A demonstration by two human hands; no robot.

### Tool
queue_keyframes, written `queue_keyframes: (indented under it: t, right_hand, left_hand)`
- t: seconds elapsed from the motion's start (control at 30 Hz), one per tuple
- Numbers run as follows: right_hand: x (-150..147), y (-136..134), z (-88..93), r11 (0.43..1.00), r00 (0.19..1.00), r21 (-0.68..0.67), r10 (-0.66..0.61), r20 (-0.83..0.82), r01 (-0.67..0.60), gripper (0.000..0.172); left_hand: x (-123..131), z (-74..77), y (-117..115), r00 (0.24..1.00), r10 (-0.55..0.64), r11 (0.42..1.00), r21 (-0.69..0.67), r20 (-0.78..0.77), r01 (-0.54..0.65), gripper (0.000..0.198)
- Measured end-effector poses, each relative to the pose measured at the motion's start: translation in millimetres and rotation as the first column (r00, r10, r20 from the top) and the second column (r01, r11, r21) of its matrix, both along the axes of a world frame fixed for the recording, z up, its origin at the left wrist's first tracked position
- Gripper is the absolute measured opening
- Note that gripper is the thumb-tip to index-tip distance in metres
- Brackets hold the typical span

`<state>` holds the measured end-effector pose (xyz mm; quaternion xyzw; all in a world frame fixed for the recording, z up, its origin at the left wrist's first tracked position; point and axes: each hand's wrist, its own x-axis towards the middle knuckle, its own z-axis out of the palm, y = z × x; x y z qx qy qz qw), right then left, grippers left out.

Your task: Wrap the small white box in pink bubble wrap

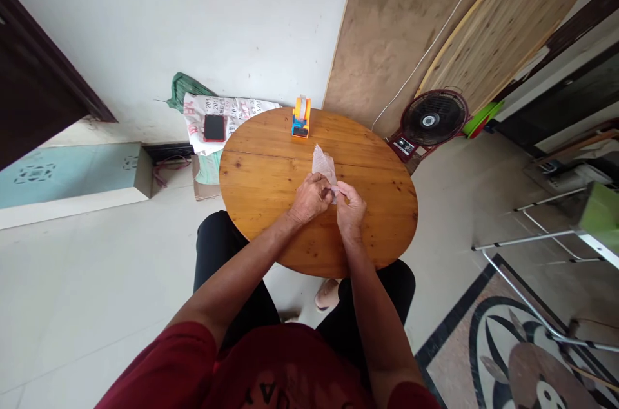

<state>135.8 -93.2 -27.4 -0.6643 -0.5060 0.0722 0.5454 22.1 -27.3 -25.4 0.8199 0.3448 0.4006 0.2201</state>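
My left hand point(309, 197) and my right hand point(351, 208) meet over the middle of a round wooden table point(261, 170). Both pinch the near end of a thin, crumpled clear plastic bag point(323, 164), which lies on the table and stretches away from me. The fingers of both hands are closed on the plastic. An orange and blue tape dispenser point(301, 117) stands at the far edge of the table, well beyond the hands.
A sack point(236, 111) with a dark phone-like object point(214, 128) on it lies on the floor behind the table's left side. A floor fan point(432, 119) stands to the right, wooden boards point(406, 22) lean on the wall, and a metal frame point(527, 248) is far right.
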Motion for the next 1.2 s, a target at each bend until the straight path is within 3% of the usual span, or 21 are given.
queue_keyframes:
  t: [0.17,0.37,0.6,0.8,1.2]
  right_hand:
    - [-16.2,-20.0,11.9,0.992,0.909,-0.116,0.006,0.416,0.046,0.040]
    - [-36.1,-37.6,12.6,0.967,0.774,-0.234,0.070,0.629,0.102,0.052]
    - [-43.8,-40.7,4.6,0.944,0.727,-0.300,0.111,0.677,0.136,0.060]
    - [-44.7,-42.0,5.8,0.969,0.748,-0.212,0.044,0.662,0.130,0.068]
    - [-38.7,-41.0,6.1,0.981,0.741,-0.180,0.074,0.667,0.065,0.070]
  left_hand:
    - [-1.2,4.0,-1.4,0.995,0.040,0.983,-0.182,0.092,-0.022,0.021]
    - [-2.6,3.4,5.4,0.949,0.037,0.901,-0.421,0.313,0.104,0.023]
    - [5.1,0.4,12.7,0.896,0.094,0.824,-0.538,0.434,0.174,0.007]
    - [6.5,2.1,12.4,0.938,0.125,0.887,-0.460,0.322,0.040,0.013]
    - [5.2,-0.2,13.5,0.952,0.080,0.916,-0.399,0.295,0.046,0.010]
